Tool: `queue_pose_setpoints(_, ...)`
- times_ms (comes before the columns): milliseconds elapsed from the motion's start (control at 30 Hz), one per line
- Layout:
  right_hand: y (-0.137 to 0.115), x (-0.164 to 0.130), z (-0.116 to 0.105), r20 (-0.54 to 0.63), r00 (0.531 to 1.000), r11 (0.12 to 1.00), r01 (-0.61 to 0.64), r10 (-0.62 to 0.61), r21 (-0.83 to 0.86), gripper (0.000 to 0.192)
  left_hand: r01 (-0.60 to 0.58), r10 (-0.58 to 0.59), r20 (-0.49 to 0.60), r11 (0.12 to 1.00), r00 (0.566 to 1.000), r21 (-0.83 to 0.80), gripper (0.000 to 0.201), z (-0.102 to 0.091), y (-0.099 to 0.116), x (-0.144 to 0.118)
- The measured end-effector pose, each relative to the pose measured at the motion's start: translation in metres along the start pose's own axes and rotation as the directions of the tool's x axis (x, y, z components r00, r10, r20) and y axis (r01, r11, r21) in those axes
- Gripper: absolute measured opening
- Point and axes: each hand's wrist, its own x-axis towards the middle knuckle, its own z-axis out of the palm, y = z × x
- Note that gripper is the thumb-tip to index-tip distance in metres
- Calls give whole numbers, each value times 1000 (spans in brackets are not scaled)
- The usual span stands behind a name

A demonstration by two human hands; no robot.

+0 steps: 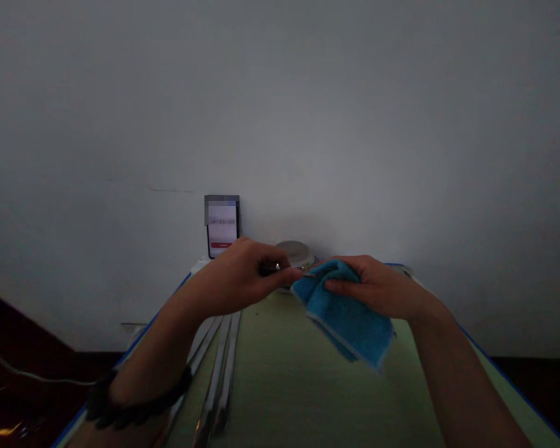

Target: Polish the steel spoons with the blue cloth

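My left hand point(249, 274) is closed, thumb against fingers, on a thin metal piece point(309, 274) whose kind I cannot make out in the dim light. Its far end runs into a blue cloth point(348, 317) with a pale edge. My right hand point(373, 283) grips that cloth, thumb on top, and the lower part hangs down loosely over the table. Both hands are close together above the table, in front of a round lidded container point(295, 254). Several long, slim metal utensils point(221, 367) lie side by side under and beside my left forearm.
A phone point(223, 227) with its screen lit leans upright against the grey wall point(354, 124). The light green table point(308, 398) has a blue edge along both sides. A white cable point(37, 375) runs at the left, beyond the table.
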Motion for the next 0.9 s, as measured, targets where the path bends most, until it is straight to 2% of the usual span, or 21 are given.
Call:
queue_pose_setpoints(100,-1,-1,-1,-20,1000,1000,21,-21,21,26,6,-6,-21,1000,1000,-30,34,0,0,-1)
queue_pose_setpoints(233,-4,2,3,-189,982,1000,-21,21,0,28,4,-8,-95,999,995,-47,34,2,3,-1)
queue_pose_setpoints(400,-9,10,15,-438,895,995,-98,86,-5,38,10,-6,-184,1000,983,21,31,0,10,-1)
queue_pose_setpoints(500,-10,13,20,-518,848,992,-126,115,13,40,26,-19,-208,999,978,32,29,-2,12,0)
queue_pose_setpoints(567,-9,13,20,-507,854,993,-112,113,34,38,36,-29,-210,999,977,31,30,-3,12,-1)
queue_pose_setpoints(600,-8,12,19,-475,873,994,-98,109,48,37,37,-30,-205,999,978,31,30,-3,12,-1)
queue_pose_setpoints(733,-4,7,12,-292,953,997,-61,74,52,31,12,-9,-146,1000,989,19,31,0,10,-2)
queue_pose_setpoints(900,-7,1,6,-119,993,1000,1,0,5,24,-19,19,-64,1000,998,1,33,3,7,-1)
